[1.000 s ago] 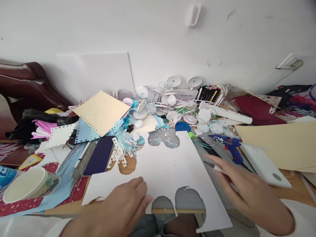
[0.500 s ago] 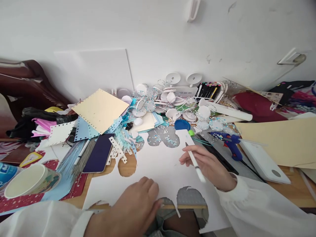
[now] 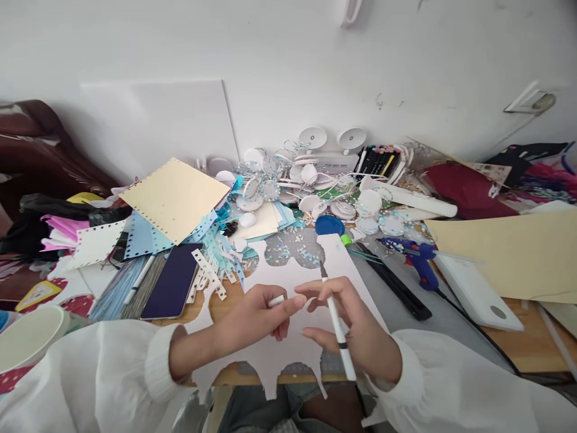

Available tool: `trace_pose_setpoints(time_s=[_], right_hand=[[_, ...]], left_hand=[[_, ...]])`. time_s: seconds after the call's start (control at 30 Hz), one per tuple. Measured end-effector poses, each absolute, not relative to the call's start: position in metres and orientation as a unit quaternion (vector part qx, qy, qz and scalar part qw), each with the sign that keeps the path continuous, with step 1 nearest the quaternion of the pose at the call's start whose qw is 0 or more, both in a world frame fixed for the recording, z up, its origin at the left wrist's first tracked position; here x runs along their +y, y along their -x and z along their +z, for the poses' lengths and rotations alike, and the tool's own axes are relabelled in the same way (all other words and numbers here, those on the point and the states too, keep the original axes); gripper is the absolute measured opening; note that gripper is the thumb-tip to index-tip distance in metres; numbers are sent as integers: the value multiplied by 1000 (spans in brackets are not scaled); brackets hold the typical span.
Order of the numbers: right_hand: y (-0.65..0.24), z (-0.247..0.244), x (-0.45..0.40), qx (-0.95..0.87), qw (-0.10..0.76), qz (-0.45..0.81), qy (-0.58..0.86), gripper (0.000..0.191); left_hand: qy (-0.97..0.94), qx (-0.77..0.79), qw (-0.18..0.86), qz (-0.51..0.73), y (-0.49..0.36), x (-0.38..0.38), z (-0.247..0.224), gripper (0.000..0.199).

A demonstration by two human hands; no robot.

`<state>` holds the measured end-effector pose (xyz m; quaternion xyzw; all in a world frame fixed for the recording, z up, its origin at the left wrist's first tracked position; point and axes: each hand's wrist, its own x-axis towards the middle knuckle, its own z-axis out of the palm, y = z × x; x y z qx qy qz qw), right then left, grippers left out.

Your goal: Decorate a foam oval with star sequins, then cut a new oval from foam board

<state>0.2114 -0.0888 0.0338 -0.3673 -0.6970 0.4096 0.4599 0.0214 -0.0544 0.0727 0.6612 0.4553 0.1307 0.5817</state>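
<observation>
A white marker pen [image 3: 336,329] with a dark tip rests between the fingers of my right hand [image 3: 360,331]. Its tip points up and away from me. My left hand [image 3: 259,316] is closed around a small white piece, a pen cap by its look [image 3: 276,300], with its thumb and fingertips close to my right fingers. Both hands are above a white sheet [image 3: 274,282] with rounded cutouts along its edges. The sheet lies over a grey cutting mat [image 3: 387,300] and reaches past the table's front edge.
On the right lie a black utility knife [image 3: 396,282], a blue glue gun [image 3: 419,258] and a white box [image 3: 482,294]. A phone [image 3: 174,279] and paper strips are on the left, near a paper cup [image 3: 33,337]. White discs and a blue lid [image 3: 329,225] sit behind.
My left hand has lifted from the sheet's front part and come up beside my right hand. The right hand has shifted left and nearer with the marker pen. The sheet has turned or slid a little.
</observation>
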Motion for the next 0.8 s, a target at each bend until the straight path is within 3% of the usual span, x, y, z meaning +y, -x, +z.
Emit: trace_pose_setpoints(time_s=[0.13, 0.3, 0.4, 0.53, 0.7, 0.8], right_hand=[[-202, 40, -88, -661, 476, 433, 386, 20], [-223, 54, -76, -630, 502, 402, 435, 22], [-240, 61, -55, -613, 524, 365, 464, 23], [-247, 54, -14, -619, 515, 337, 488, 27], [-236, 38, 26, -692, 454, 259, 498, 24], [-231, 34, 31, -682, 472, 293, 477, 27]], left_hand=[[-656, 430, 604, 143, -25, -55, 75, 50], [-675, 460, 560, 138, -9, -58, 76, 48], [-757, 468, 445, 102, 3, -66, 71, 44], [-886, 373, 274, 28, 6, -87, 61, 22], [-939, 314, 132, -33, -7, -110, 52, 35], [-951, 298, 43, -62, -19, -114, 44, 35]])
